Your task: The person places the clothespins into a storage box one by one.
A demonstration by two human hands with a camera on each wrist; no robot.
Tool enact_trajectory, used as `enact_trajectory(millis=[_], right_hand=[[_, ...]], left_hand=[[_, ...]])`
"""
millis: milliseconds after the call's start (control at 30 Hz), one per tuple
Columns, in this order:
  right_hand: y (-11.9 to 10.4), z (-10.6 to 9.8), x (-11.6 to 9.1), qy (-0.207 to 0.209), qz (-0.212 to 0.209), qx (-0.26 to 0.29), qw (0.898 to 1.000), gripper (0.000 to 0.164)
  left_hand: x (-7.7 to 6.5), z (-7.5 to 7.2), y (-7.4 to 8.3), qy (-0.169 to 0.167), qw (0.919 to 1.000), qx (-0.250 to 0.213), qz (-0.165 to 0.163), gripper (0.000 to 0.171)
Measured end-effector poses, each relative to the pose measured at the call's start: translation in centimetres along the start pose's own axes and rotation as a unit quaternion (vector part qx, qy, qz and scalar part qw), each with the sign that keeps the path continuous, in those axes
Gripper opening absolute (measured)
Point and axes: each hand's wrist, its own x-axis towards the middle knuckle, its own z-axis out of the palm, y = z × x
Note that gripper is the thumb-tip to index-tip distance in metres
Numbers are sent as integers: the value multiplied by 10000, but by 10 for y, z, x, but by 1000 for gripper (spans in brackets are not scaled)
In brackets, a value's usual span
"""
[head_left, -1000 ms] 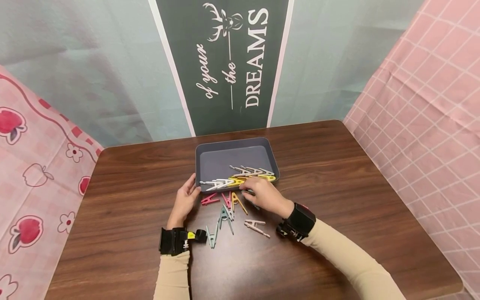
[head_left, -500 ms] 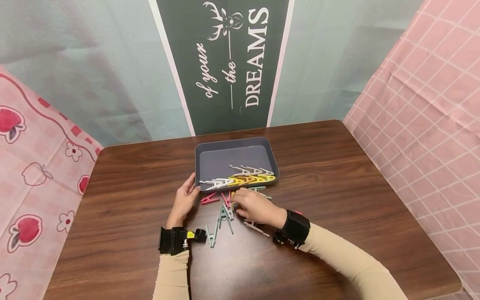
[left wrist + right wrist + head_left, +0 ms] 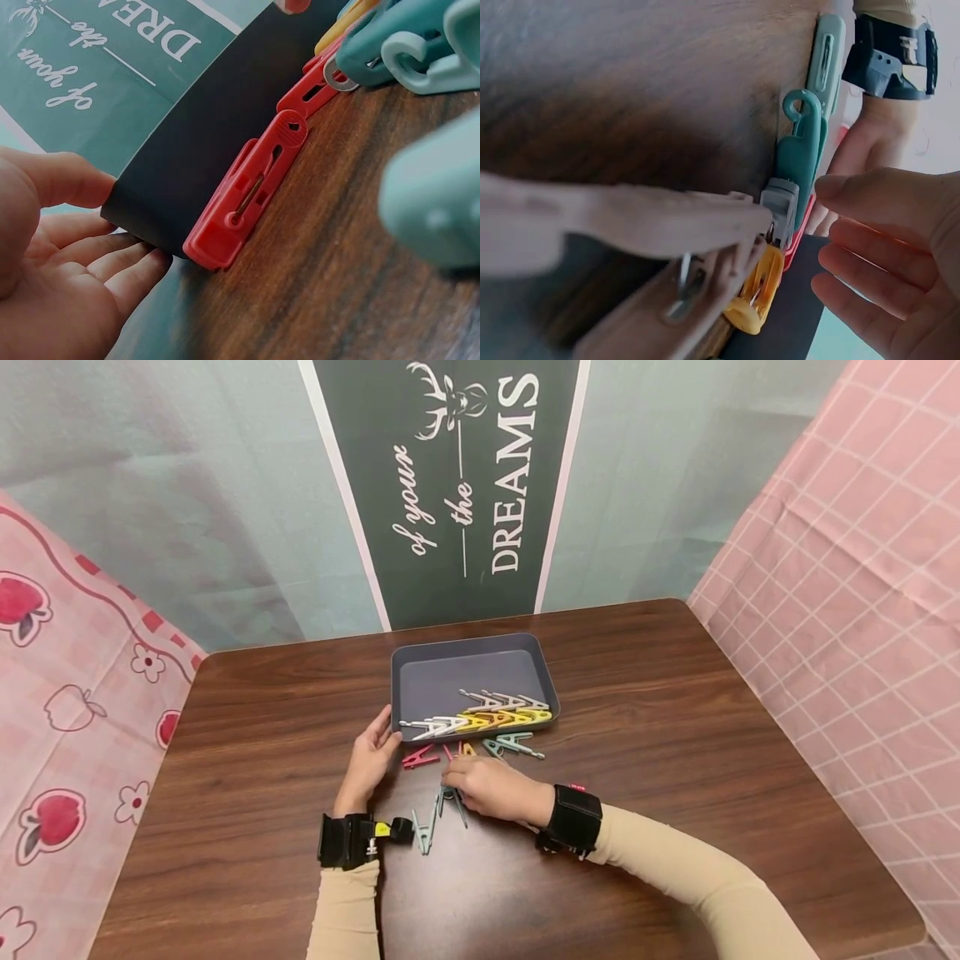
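A grey rectangular tray [image 3: 465, 677] holds a front row of white clothespins [image 3: 435, 727] and yellow clothespins [image 3: 517, 718], with beige clothespins [image 3: 502, 702] behind. My left hand [image 3: 367, 764] grips the tray's near left corner, thumb on the near side and fingers along the left wall. Over the loose clothespins in front, my right hand [image 3: 495, 789] hovers. Its thumb and fingers stand apart in the right wrist view, with nothing visible between them. Nearest to it are a grey clothespin [image 3: 780, 206] and a teal clothespin [image 3: 801, 150]. A red clothespin [image 3: 247, 195] lies against the tray's front wall.
Green clothespins [image 3: 517, 744] lie right of the right hand's fingers. Another teal clothespin [image 3: 423, 835] lies nearer me. A beige clothespin [image 3: 667, 225] looms blurred in the right wrist view; the right arm hides it from the head camera. A brown wooden table [image 3: 660, 727] bears everything.
My right hand has let go of a green clothespin in front of the tray and moved left and nearer me, over the grey and teal clothespins. My left hand stays at the tray corner.
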Motion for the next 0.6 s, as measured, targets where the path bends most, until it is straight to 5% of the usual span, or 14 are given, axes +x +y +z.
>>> enact_trajectory(millis=[300, 600], right_hand=[[-4, 2, 9, -518, -308, -520, 9968, 29], [-4, 5, 18, -694, -339, -455, 9960, 23]], left_hand=[[0, 0, 0, 0, 10000, -25, -37, 58], [0, 0, -3, 5, 10000, 47, -13, 58]])
